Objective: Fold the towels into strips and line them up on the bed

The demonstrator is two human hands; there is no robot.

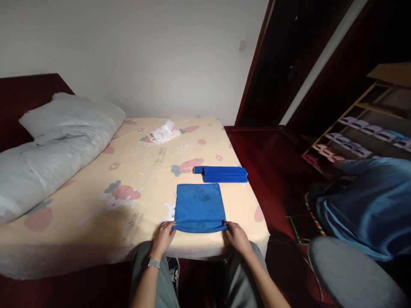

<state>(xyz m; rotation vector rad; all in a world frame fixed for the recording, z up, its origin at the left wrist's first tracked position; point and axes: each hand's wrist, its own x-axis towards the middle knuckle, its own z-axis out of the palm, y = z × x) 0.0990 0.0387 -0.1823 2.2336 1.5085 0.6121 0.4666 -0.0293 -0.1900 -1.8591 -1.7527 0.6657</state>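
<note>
Where bed point(154, 184) ends, floor point(257, 149) shows.

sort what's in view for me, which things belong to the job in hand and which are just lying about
In the job:
spread blue cloth, near corners held by the left hand and right hand
folded blue cloth, probably, being similar

Lying about:
white plastic bag
grey bedding
slippers
grey seat
</note>
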